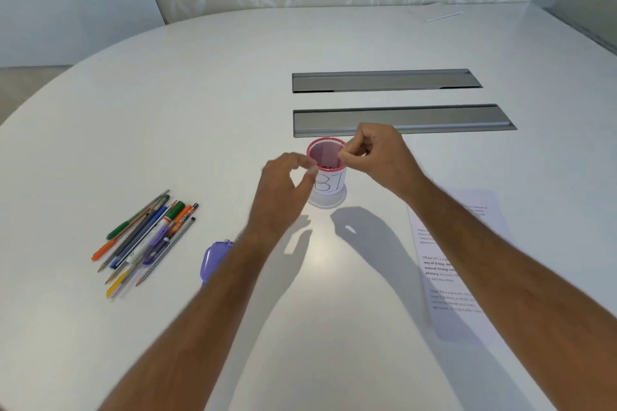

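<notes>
A pink mesh pen cup (pixel 326 157) with a white paper label marked "31" stands upright on the white table (pixel 200 110), near the middle. My right hand (pixel 377 153) is at the cup's right rim, with thumb and fingertips pinched together on the rim. My left hand (pixel 283 187) is blurred beside the cup's left side. Its thumb and forefinger are curved apart in a C shape, and the thumb tip overlaps the label. I cannot make out what lies at the bottom of the cup.
A pile of pens and pencils (pixel 143 237) lies at the left. A purple case (pixel 213 260) sits partly under my left forearm. A printed sheet (pixel 457 260) lies under my right forearm. Two grey recessed trays (pixel 400 120) run behind the cup.
</notes>
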The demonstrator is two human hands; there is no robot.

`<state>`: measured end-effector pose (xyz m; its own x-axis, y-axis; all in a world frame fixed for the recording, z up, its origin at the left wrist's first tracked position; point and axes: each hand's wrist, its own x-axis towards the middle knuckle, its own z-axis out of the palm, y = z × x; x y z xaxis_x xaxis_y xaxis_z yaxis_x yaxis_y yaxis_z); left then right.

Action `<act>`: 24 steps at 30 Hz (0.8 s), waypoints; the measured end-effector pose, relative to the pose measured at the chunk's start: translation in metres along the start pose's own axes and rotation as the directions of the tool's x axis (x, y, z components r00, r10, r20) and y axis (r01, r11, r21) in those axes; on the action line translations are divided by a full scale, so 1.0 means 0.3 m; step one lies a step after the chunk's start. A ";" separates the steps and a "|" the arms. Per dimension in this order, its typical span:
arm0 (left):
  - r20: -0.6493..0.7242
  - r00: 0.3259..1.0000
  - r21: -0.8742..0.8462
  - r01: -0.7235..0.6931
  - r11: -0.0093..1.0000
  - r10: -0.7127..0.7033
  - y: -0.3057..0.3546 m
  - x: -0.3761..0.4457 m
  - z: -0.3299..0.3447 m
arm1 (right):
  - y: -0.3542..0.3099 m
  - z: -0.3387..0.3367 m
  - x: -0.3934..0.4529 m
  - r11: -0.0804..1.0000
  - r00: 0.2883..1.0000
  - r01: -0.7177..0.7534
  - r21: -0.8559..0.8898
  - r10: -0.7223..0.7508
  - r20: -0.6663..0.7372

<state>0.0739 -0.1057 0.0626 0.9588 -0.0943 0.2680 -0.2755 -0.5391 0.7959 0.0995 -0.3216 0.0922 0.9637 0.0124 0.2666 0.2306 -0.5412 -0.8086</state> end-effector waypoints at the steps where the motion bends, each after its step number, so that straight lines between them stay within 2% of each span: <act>1: 0.004 1.000 0.004 -0.005 1.000 0.005 0.006 0.038 0.005 | 0.000 -0.003 0.029 0.999 0.999 0.012 -0.032 -0.011 0.031; 5: 0.044 0.999 0.003 0.008 1.000 -0.009 0.013 0.154 0.023 | 0.013 -0.003 0.117 0.993 0.987 0.016 -0.119 0.003 0.161; 11: 0.081 0.997 0.039 0.002 0.999 -0.005 0.003 0.232 0.034 | 0.026 0.019 0.170 0.951 0.951 0.143 -0.273 -0.056 0.305; 20: 0.096 0.995 0.096 -0.017 0.995 0.008 0.013 0.270 0.036 | 0.034 0.010 0.202 0.916 0.955 0.163 -0.366 -0.054 0.290; 24: 0.091 0.996 0.121 -0.017 0.992 0.006 0.005 0.274 0.039 | 0.036 0.006 0.201 0.937 0.964 0.120 -0.329 -0.031 0.263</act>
<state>0.1533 -0.1242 0.0794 0.9595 -0.1732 0.2222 -0.2813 -0.6350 0.7195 0.1602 -0.3251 0.0984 0.9575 0.2497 0.1441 0.2872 -0.7820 -0.5532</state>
